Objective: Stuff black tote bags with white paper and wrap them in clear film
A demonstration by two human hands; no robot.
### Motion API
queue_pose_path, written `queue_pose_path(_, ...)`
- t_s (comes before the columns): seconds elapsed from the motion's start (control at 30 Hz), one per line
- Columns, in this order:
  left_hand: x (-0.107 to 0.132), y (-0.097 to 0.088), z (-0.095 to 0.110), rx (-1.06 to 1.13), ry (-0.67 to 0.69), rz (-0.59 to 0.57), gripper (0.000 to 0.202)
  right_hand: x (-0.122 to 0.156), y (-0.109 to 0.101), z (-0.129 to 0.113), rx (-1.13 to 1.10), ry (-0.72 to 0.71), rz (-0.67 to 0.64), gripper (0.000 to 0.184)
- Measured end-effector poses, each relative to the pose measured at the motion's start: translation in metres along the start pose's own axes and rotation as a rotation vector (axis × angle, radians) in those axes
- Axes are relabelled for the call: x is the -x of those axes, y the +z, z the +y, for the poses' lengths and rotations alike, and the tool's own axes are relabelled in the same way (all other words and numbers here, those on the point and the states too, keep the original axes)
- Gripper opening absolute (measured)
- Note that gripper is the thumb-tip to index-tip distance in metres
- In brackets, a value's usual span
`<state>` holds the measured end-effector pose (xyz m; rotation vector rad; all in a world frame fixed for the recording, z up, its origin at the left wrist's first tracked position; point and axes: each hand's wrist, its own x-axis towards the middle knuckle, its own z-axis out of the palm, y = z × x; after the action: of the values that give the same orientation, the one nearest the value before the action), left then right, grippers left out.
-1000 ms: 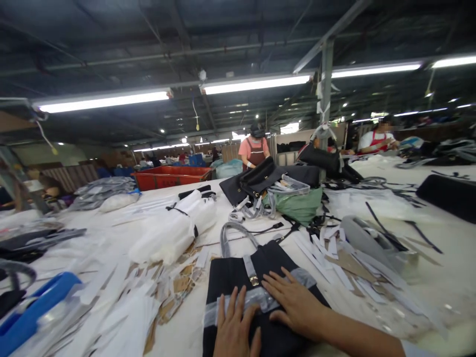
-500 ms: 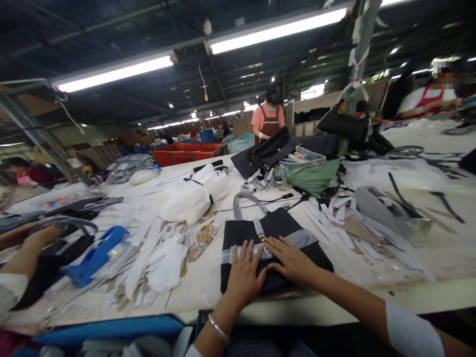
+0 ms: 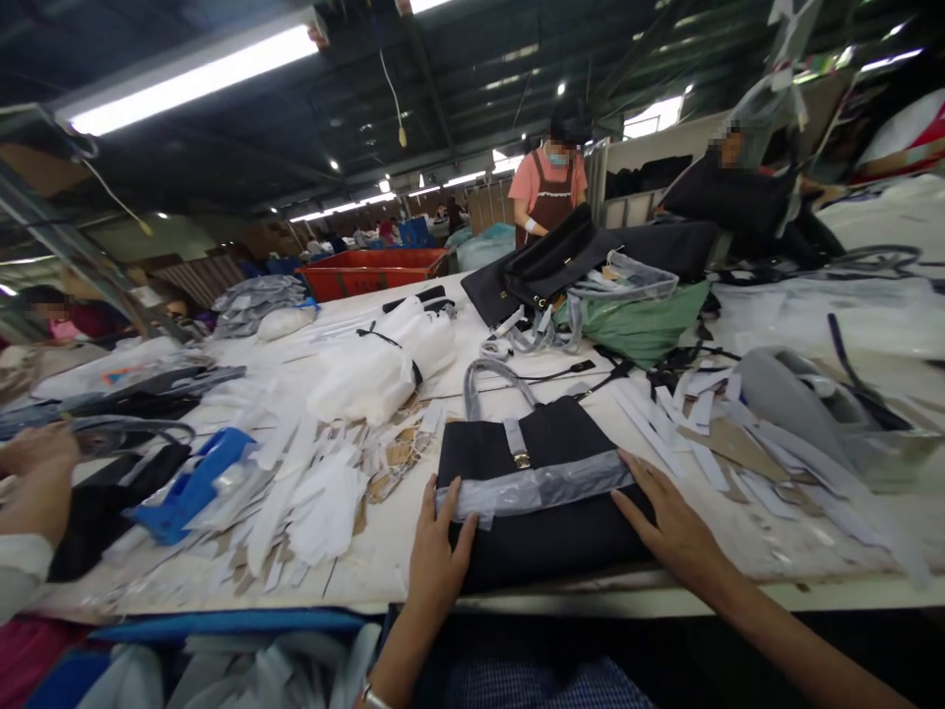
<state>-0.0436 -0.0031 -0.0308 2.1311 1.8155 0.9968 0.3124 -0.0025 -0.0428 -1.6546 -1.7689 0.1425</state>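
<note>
A black handbag (image 3: 546, 547) lies flat on the table in front of me, its handle (image 3: 493, 374) wrapped in grey film and pointing away. Across its front runs a band of clear plastic wrap (image 3: 550, 485), below a strap with a gold clasp (image 3: 521, 459). My left hand (image 3: 441, 542) rests at the bag's left edge, fingers apart. At the right edge, my right hand (image 3: 675, 527) touches the bag with thumb and fingers spread. Neither hand is closed around it.
White paper strips (image 3: 325, 512) and a blue tape dispenser (image 3: 196, 483) lie to the left, near a co-worker's hand (image 3: 44, 473). More scraps (image 3: 709, 423) and a grey tape dispenser (image 3: 789, 404) are on the right. A person (image 3: 550, 187) stands across the table.
My hands have moved apart from the middle of the bag to its left and right edges, uncovering the plastic band. The view has shifted slightly.
</note>
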Motion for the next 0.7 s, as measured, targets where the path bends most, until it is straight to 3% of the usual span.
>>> queue_pose_path(0.1,0.013,-0.005,0.004,0.028,-0.036,0.003,0.049,0.012,-0.009,-0.008,-0.022,0.021,-0.019,0.065)
queue_pose_path(0.23,0.036,-0.017,0.002,0.015,-0.033,-0.016,0.051,0.031,-0.021,0.002,0.023,-0.033,-0.052,0.064)
queue_pose_path(0.37,0.032,-0.033,0.002,-0.029,-0.012,-0.07,0.05,0.025,-0.032,0.003,0.096,-0.09,-0.07,0.064)
queue_pose_path(0.53,-0.011,-0.052,0.026,-0.096,0.138,-0.049,0.046,-0.017,-0.046,-0.05,0.085,-0.282,-0.035,0.05)
queue_pose_path(0.7,-0.028,-0.03,0.047,-0.247,0.41,-0.293,0.047,-0.046,-0.032,-0.117,-0.118,-0.593,-0.218,0.042)
